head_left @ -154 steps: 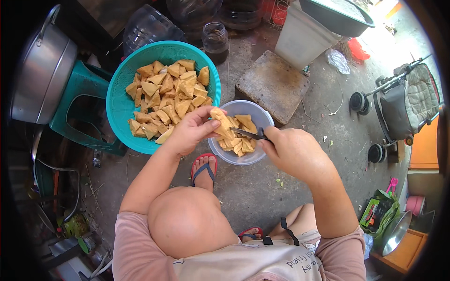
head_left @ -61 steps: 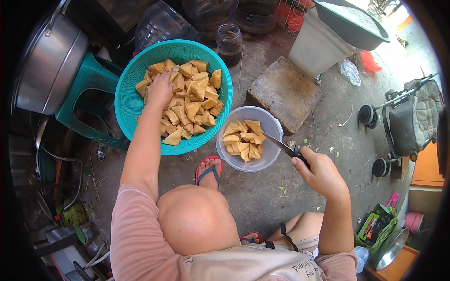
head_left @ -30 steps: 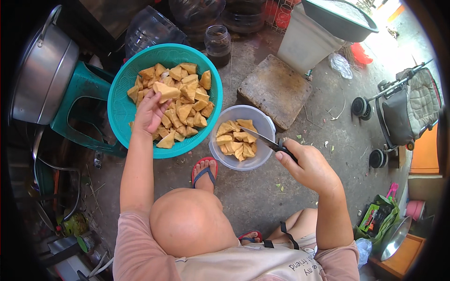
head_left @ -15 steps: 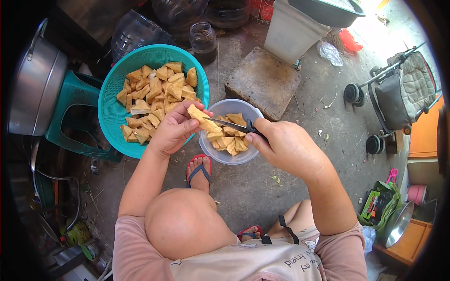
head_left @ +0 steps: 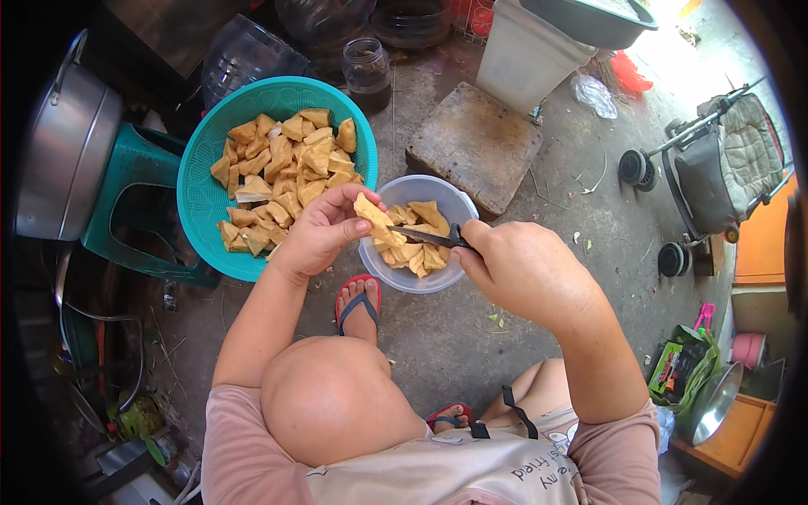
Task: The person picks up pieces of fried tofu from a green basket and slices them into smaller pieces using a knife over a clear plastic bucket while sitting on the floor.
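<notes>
Between the thumb and fingers of my left hand (head_left: pixel 330 225) is a piece of fried tofu (head_left: pixel 375 216), golden and pale at its cut face. My right hand (head_left: pixel 523 263) grips the black handle of a knife (head_left: pixel 425 236), whose blade points left and touches the tofu piece. Both are over a clear plastic tub (head_left: pixel 452 279) that holds several tofu pieces. To the left stands a round teal basket (head_left: pixel 195 168) heaped with more fried tofu (head_left: pixel 282 160). My left hand partly covers the basket's near right edge.
A worn wooden stool (head_left: pixel 475 143) is beyond the tub, beside a whitish bin (head_left: pixel 530 63). A glass jar (head_left: pixel 368 76) with dark liquid stands behind the basket. At far left a metal pot (head_left: pixel 71 151) rests by a green plastic stool (head_left: pixel 126 202). A stroller (head_left: pixel 724 168) is at right.
The knife has shifted slightly right and down along the tofu piece, with my right hand moving the same way. My left hand has moved a little right with the tofu.
</notes>
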A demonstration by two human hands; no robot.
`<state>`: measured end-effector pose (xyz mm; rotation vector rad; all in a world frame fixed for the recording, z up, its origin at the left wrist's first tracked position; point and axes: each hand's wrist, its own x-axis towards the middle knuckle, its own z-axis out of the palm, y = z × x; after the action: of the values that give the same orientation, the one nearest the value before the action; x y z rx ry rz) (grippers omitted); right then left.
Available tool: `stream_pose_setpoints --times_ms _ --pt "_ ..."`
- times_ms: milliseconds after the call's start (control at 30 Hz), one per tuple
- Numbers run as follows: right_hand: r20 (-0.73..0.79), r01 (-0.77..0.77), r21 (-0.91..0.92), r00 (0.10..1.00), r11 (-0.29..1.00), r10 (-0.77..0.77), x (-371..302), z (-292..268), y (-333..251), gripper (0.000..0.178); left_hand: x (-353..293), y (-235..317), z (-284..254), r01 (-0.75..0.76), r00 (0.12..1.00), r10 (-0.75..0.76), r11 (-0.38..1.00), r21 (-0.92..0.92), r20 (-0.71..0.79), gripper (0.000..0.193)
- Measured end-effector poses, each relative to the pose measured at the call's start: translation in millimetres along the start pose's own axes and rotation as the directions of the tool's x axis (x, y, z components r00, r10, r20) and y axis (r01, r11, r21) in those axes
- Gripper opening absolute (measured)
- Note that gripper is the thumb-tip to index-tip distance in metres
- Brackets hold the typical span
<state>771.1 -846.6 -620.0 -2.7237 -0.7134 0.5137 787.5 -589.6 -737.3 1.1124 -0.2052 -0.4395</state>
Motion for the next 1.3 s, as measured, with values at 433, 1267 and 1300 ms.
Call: stream_pose_setpoints --times_ms 433,1267,1300 --pt "0.007 -0.158 0.071 0.987 0.985 0.158 -22 11 37 0.031 28 -8 -17 0.025 0.972 0.113 0.825 0.564 -0.208 0.034" --pt "-0.103 0.021 0.290 0.995 0.957 0.010 19 0 6 0.034 2 18 -49 -0.243 0.923 0.162 0.949 -0.202 -0.350 0.041" --pt "-0.142 0.074 0.272 0.989 0.959 -0.036 24 0 2 0.035 0 15 -44 -0.242 0.923 0.161 0.949 -0.202 -0.348 0.041"
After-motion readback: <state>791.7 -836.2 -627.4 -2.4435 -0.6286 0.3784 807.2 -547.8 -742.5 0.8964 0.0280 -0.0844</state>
